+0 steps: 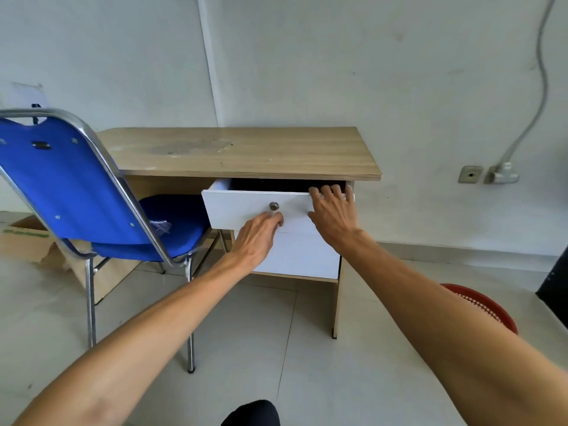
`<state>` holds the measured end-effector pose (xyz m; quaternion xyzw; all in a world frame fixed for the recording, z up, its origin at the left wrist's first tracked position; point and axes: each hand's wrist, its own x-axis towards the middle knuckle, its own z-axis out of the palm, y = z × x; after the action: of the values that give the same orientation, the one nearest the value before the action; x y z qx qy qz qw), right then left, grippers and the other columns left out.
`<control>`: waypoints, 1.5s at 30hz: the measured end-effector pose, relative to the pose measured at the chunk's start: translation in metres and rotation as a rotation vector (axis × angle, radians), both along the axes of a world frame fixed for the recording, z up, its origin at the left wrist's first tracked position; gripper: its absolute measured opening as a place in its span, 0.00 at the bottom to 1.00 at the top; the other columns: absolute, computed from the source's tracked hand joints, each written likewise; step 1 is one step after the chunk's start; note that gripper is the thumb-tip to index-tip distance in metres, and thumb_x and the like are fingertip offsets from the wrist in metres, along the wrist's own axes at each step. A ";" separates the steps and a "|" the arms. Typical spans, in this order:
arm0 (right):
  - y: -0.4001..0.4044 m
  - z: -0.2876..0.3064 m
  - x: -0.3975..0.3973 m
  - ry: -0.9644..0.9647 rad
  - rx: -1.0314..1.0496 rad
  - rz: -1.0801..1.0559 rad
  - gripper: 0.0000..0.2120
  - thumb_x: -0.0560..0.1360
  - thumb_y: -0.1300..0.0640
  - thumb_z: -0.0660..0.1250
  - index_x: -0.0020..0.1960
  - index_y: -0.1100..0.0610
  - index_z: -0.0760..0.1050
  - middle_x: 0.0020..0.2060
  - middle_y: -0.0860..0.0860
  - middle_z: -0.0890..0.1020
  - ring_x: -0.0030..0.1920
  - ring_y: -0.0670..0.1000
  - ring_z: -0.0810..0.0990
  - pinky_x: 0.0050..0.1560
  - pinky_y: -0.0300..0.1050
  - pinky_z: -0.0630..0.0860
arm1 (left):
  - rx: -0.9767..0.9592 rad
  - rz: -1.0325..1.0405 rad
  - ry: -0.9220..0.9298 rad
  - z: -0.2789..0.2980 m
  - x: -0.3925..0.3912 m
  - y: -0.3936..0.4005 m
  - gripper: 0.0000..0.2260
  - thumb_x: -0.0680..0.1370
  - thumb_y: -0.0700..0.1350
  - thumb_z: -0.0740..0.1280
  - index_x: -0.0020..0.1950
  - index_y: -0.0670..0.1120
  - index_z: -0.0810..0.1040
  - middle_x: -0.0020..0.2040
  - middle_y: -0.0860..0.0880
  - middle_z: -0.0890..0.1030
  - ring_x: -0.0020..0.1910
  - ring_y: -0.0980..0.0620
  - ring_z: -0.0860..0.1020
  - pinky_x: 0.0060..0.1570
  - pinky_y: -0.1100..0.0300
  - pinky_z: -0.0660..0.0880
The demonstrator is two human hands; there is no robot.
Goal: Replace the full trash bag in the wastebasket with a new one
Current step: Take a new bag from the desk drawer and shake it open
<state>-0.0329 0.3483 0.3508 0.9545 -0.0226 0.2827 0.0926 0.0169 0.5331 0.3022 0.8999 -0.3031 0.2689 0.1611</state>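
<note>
Both hands are working the white drawer (pixel 242 207): left hand (pixel 256 238) pinching below the lock, right hand (pixel 333 215) hooking its top edge at 2 o'clock. Drawer front looks stiff, light; red wastebasket (pixel 488 309) waiting at 4 o'clock.

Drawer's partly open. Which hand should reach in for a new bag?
Probably the right hand: its fingers already hook over the top edge of the drawer, beside the dark opening. The left hand sits lower on the drawer front, under the lock.
</note>
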 end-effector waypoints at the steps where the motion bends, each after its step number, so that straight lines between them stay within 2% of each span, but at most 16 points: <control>1: -0.001 -0.002 -0.001 0.004 0.008 -0.003 0.22 0.78 0.50 0.68 0.68 0.56 0.68 0.56 0.54 0.77 0.58 0.57 0.74 0.70 0.59 0.61 | 0.014 -0.002 -0.002 0.001 -0.002 0.001 0.07 0.83 0.38 0.62 0.57 0.45 0.77 0.51 0.44 0.81 0.45 0.40 0.81 0.43 0.47 0.80; 4: -0.001 -0.003 -0.004 -0.016 0.082 0.026 0.19 0.78 0.52 0.68 0.66 0.56 0.69 0.54 0.53 0.77 0.55 0.57 0.75 0.67 0.55 0.63 | 0.093 0.011 -0.057 0.002 -0.014 0.004 0.08 0.82 0.40 0.62 0.60 0.46 0.76 0.50 0.44 0.82 0.44 0.41 0.81 0.39 0.48 0.80; 6: -0.002 -0.004 -0.008 -0.011 0.119 0.063 0.17 0.78 0.53 0.68 0.64 0.56 0.70 0.53 0.53 0.77 0.53 0.56 0.74 0.62 0.52 0.66 | 0.129 0.033 -0.202 0.005 -0.022 0.010 0.11 0.81 0.47 0.65 0.62 0.46 0.74 0.49 0.45 0.81 0.43 0.43 0.81 0.38 0.52 0.78; 10: 0.004 -0.010 -0.020 -0.038 0.131 0.120 0.17 0.77 0.54 0.69 0.64 0.56 0.72 0.52 0.53 0.77 0.52 0.56 0.74 0.56 0.52 0.66 | 0.039 0.093 -0.379 0.027 -0.009 0.025 0.22 0.79 0.59 0.64 0.65 0.45 0.73 0.57 0.45 0.76 0.54 0.45 0.73 0.54 0.50 0.71; 13: 0.015 -0.013 -0.026 -0.038 0.144 0.132 0.16 0.77 0.55 0.68 0.63 0.56 0.72 0.51 0.53 0.77 0.51 0.56 0.74 0.55 0.52 0.66 | 0.000 0.148 -0.209 0.044 0.007 0.031 0.24 0.82 0.61 0.56 0.66 0.46 0.76 0.61 0.45 0.76 0.60 0.45 0.73 0.58 0.50 0.70; 16: 0.016 -0.013 -0.028 -0.050 0.170 0.140 0.16 0.76 0.55 0.69 0.63 0.57 0.73 0.51 0.54 0.77 0.50 0.57 0.74 0.55 0.53 0.66 | -0.062 0.279 0.129 0.062 0.022 0.031 0.25 0.84 0.59 0.51 0.56 0.44 0.80 0.58 0.42 0.79 0.59 0.41 0.75 0.52 0.50 0.72; 20: 0.015 -0.009 -0.031 -0.009 0.155 0.136 0.19 0.78 0.49 0.65 0.65 0.55 0.71 0.53 0.53 0.77 0.52 0.56 0.74 0.55 0.51 0.67 | 0.095 0.408 0.559 0.096 0.048 0.031 0.16 0.80 0.53 0.58 0.52 0.42 0.79 0.55 0.42 0.81 0.55 0.42 0.78 0.50 0.54 0.74; 25: 0.018 0.012 -0.029 0.099 0.192 0.138 0.27 0.78 0.35 0.58 0.66 0.55 0.70 0.54 0.53 0.77 0.55 0.56 0.77 0.55 0.53 0.74 | 0.370 0.486 0.832 0.125 0.059 0.021 0.15 0.77 0.55 0.65 0.50 0.45 0.83 0.51 0.46 0.84 0.50 0.46 0.83 0.54 0.55 0.77; 29: 0.017 0.015 -0.026 0.185 0.104 0.129 0.28 0.78 0.39 0.63 0.70 0.56 0.67 0.60 0.54 0.75 0.60 0.57 0.75 0.59 0.54 0.74 | 0.654 0.554 0.808 0.126 0.065 0.005 0.12 0.80 0.50 0.65 0.40 0.45 0.77 0.45 0.46 0.78 0.40 0.47 0.77 0.52 0.52 0.74; 34: 0.015 0.003 -0.022 0.116 0.070 0.148 0.23 0.79 0.44 0.64 0.69 0.56 0.68 0.59 0.54 0.76 0.58 0.57 0.75 0.58 0.53 0.72 | 0.789 0.588 0.730 0.126 0.057 0.004 0.13 0.80 0.50 0.64 0.38 0.47 0.74 0.40 0.48 0.75 0.39 0.50 0.74 0.53 0.54 0.68; 36: 0.015 0.002 -0.021 0.098 0.067 0.158 0.23 0.79 0.45 0.64 0.69 0.57 0.68 0.59 0.54 0.76 0.57 0.56 0.75 0.58 0.52 0.71 | 0.706 0.570 0.752 0.128 0.053 0.005 0.13 0.81 0.50 0.63 0.39 0.46 0.76 0.40 0.47 0.77 0.37 0.50 0.74 0.53 0.53 0.69; 38: 0.015 0.002 -0.021 0.083 0.062 0.164 0.23 0.79 0.45 0.65 0.69 0.56 0.68 0.59 0.54 0.75 0.57 0.56 0.75 0.58 0.52 0.71 | 0.497 0.512 0.796 0.127 0.052 0.007 0.12 0.82 0.50 0.63 0.48 0.44 0.79 0.49 0.44 0.79 0.46 0.46 0.78 0.58 0.51 0.70; 40: 0.016 0.002 -0.021 0.066 0.060 0.171 0.23 0.78 0.46 0.65 0.68 0.56 0.68 0.58 0.54 0.75 0.56 0.56 0.74 0.57 0.52 0.71 | 0.133 0.449 0.852 0.127 0.053 0.011 0.16 0.82 0.51 0.64 0.64 0.42 0.77 0.65 0.40 0.77 0.62 0.42 0.76 0.64 0.51 0.70; 42: 0.018 0.000 -0.020 0.053 0.055 0.170 0.23 0.77 0.48 0.67 0.68 0.57 0.68 0.58 0.54 0.75 0.56 0.57 0.74 0.56 0.52 0.71 | -0.194 0.379 0.902 0.130 0.051 0.012 0.23 0.81 0.50 0.68 0.72 0.40 0.71 0.73 0.41 0.70 0.70 0.41 0.71 0.67 0.50 0.69; 43: 0.020 0.000 -0.020 0.038 0.044 0.163 0.23 0.76 0.50 0.69 0.68 0.57 0.69 0.58 0.54 0.75 0.55 0.57 0.74 0.55 0.53 0.71 | -0.313 0.356 0.936 0.132 0.048 0.013 0.22 0.80 0.49 0.69 0.71 0.40 0.71 0.72 0.42 0.71 0.67 0.42 0.74 0.65 0.50 0.71; 45: 0.024 -0.002 -0.020 -0.030 0.007 0.148 0.24 0.71 0.54 0.74 0.64 0.57 0.72 0.55 0.55 0.75 0.51 0.57 0.74 0.51 0.53 0.72 | -0.492 0.320 0.984 0.135 0.048 0.016 0.10 0.80 0.46 0.69 0.57 0.42 0.76 0.61 0.47 0.76 0.46 0.50 0.81 0.49 0.55 0.78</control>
<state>-0.0533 0.3718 0.3486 0.9495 0.0455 0.3030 0.0681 0.0649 0.5490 0.4369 0.8897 0.0193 -0.0981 0.4454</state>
